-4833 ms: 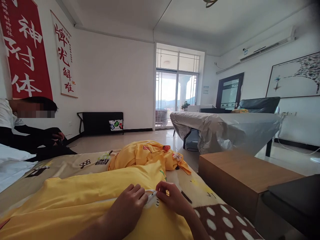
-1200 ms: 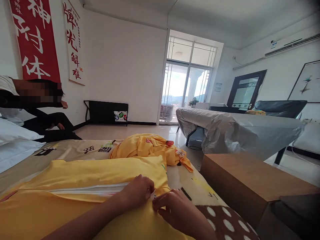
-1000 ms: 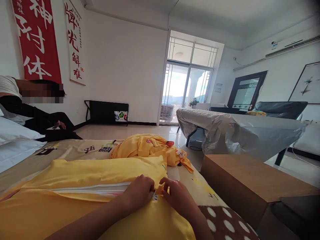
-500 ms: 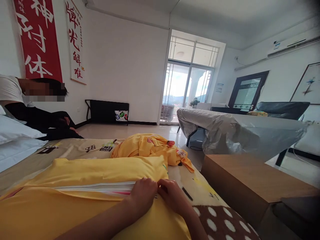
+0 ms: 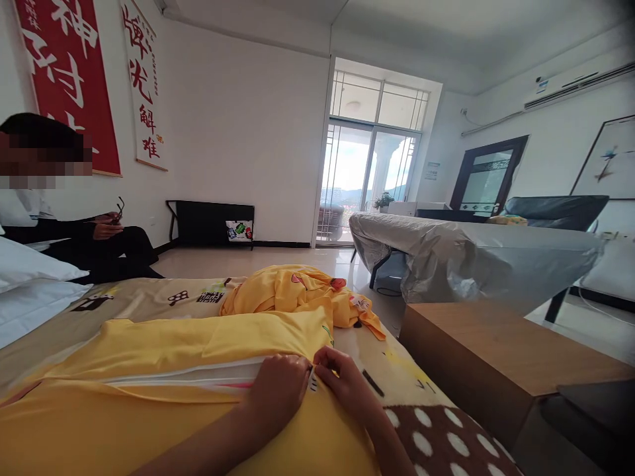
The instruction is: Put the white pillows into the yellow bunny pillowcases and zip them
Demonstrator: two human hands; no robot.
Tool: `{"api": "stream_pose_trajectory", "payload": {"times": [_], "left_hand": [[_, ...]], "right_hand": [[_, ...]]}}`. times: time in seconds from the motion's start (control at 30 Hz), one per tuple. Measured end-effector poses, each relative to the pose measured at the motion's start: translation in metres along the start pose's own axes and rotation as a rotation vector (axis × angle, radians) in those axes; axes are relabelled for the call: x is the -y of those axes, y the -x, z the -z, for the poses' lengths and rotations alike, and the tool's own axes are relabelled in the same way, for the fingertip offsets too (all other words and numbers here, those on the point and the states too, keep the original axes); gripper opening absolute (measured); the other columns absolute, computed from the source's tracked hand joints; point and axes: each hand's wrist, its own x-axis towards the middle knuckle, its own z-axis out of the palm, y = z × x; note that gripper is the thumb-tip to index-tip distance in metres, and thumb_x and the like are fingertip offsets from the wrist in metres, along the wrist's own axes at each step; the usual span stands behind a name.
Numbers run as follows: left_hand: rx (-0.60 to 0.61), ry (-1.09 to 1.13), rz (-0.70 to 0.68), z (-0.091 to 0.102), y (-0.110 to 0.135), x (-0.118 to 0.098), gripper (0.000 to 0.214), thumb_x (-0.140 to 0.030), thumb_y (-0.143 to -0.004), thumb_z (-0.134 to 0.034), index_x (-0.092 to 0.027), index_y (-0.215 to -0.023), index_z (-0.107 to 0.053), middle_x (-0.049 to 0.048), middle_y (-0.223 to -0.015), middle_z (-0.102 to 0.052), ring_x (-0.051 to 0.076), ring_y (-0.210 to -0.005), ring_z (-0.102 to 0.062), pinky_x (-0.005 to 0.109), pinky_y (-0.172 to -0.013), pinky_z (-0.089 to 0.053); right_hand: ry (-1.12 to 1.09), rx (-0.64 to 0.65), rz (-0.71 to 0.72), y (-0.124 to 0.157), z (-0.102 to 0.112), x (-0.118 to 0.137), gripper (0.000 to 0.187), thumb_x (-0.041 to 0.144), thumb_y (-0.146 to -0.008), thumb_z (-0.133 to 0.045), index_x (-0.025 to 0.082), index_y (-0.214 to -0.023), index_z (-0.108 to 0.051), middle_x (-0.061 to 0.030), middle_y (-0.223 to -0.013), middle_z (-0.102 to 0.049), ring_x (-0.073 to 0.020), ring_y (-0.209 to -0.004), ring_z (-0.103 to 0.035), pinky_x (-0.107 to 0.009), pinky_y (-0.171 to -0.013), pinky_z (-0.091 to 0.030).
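Observation:
A yellow pillowcase (image 5: 198, 338) lies in front of me on the bed, plump and filled. Its long white zipper (image 5: 193, 378) gapes along the middle, and something white with a pink stripe shows inside. My left hand (image 5: 284, 383) is closed on the fabric at the right end of the zipper, knuckles up. Right beside it, my right hand (image 5: 340, 380) pinches the same spot with thumb and fingers. Whatever small part sits between the fingertips is mostly hidden. A small patch with dark marks shows just below the fingertips.
Behind the pillowcase lies a crumpled yellow cloth (image 5: 282, 291) on the patterned bedsheet (image 5: 149, 297). White pillows (image 5: 40, 291) are stacked at left, where a person (image 5: 64, 231) sits holding glasses. A wooden box-like cabinet (image 5: 496, 344) and a plastic-covered table (image 5: 446, 258) stand at right.
My right hand has lifted and turned slightly, its fingers still pinched at the zipper's end. My left hand stays in place. The person at left has sat up, glasses in hand.

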Motion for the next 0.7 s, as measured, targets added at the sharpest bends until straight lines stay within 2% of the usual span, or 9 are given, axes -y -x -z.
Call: {"api": "stream_pose_trajectory", "payload": {"times": [0.23,0.4,0.6,0.7], "left_hand": [[-0.060,0.180,0.084,-0.0006,0.0010,0.0034,0.026,-0.026,-0.085,-0.044,-0.020,-0.093,-0.069,0.0059,-0.088,-0.073,0.021,-0.080,-0.066,0.030,-0.072,-0.045],[-0.042,0.189,0.054,0.0035,0.0042,0.0048,0.030,-0.032,-0.088,-0.044,-0.024,-0.097,-0.071,0.0054,-0.093,-0.075,0.023,-0.086,-0.068,0.032,-0.075,-0.045],[-0.046,0.289,0.051,0.0073,0.0081,0.0048,0.025,-0.029,-0.085,-0.049,-0.022,-0.096,-0.070,0.0036,-0.092,-0.074,0.020,-0.084,-0.067,0.028,-0.072,-0.043],[-0.053,0.308,0.042,0.0058,0.0083,0.0062,0.023,-0.028,-0.085,-0.048,-0.022,-0.093,-0.070,0.0026,-0.084,-0.074,0.018,-0.076,-0.064,0.026,-0.068,-0.041]], "right_hand": [[-0.064,0.010,-0.022,0.0003,0.0023,-0.0021,0.022,0.039,-0.080,-0.058,0.017,-0.078,-0.056,0.0023,-0.068,-0.047,-0.0123,-0.066,-0.041,-0.024,-0.061,-0.034],[-0.086,0.010,-0.016,0.0009,0.0016,-0.0014,0.021,0.038,-0.080,-0.057,0.017,-0.076,-0.055,0.0022,-0.068,-0.047,-0.0123,-0.067,-0.041,-0.024,-0.062,-0.034],[-0.076,-0.003,-0.016,0.0011,0.0016,-0.0008,0.021,0.038,-0.079,-0.058,0.017,-0.077,-0.057,0.0021,-0.068,-0.049,-0.0126,-0.067,-0.042,-0.024,-0.062,-0.035],[-0.054,0.001,-0.014,0.0014,0.0020,0.0008,0.021,0.038,-0.080,-0.057,0.017,-0.077,-0.057,0.0020,-0.068,-0.048,-0.0124,-0.067,-0.042,-0.024,-0.062,-0.035]]}}
